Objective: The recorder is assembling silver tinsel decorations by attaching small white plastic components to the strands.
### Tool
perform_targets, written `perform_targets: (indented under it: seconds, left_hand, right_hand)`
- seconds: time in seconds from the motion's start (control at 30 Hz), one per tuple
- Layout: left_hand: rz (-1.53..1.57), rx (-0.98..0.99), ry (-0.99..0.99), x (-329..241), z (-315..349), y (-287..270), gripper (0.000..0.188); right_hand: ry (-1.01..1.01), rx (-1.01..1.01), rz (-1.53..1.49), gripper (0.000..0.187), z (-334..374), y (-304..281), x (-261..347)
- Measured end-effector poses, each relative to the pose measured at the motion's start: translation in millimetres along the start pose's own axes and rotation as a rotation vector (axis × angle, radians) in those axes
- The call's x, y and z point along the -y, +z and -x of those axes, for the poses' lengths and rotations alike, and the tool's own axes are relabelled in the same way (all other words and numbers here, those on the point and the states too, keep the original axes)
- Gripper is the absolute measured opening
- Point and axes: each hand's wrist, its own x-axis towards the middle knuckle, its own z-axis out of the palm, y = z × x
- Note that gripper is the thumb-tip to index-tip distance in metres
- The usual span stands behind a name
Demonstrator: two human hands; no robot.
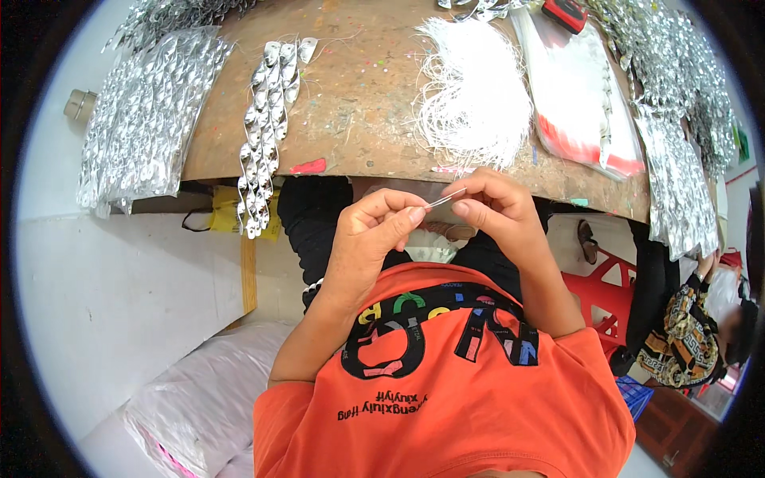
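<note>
Between my two hands, just off the table's front edge, runs a short length of thin white string [445,199]. My left hand [382,223] pinches one end between thumb and forefinger. The other end goes to my right hand [494,209], whose thumb and forefinger are closed near it. On the table beyond lies a large loose bundle of white strings [478,88]. Left of it, a few twisted silver foil strips [267,119] lie side by side and hang over the edge, with a thin string at their far end.
A wooden table [358,103] spans the front. Bagged silver strips [155,111] drape over its left side, more silver strips [677,175] over its right. Clear plastic bags [570,103] and a red-black tape measure [566,13] lie right. Another person [685,334] sits at right by a red stool [602,291].
</note>
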Motion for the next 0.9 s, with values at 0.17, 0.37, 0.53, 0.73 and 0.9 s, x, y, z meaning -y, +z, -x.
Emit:
perform_targets:
  seconds: [0.17,0.37,0.53,0.73,0.9]
  left_hand:
    - [-0.040,-0.002,-0.001,3.5,0.3,-0.7,0.012]
    - [-0.061,-0.005,0.000,5.8,0.9,0.4,0.012]
    - [-0.128,-0.011,0.011,1.2,2.1,-2.3,0.012]
    - [-0.167,-0.020,0.072,2.7,1.9,-0.8,0.012]
    - [-0.254,-0.063,0.111,2.1,3.8,-0.8,0.011]
  right_hand:
    - [0.090,0.006,-0.237,0.010,-2.1,3.5,3.3]
    - [0.015,0.000,-0.113,0.008,-1.8,4.0,-0.4]
    - [0.031,-0.087,-0.164,0.007,-1.9,-0.8,1.1]
    - [-0.067,-0.141,0.138,0.007,-7.4,-2.1,3.2]
    - [-0.152,-0.265,0.354,0.013,-2.3,-10.2,30.9]
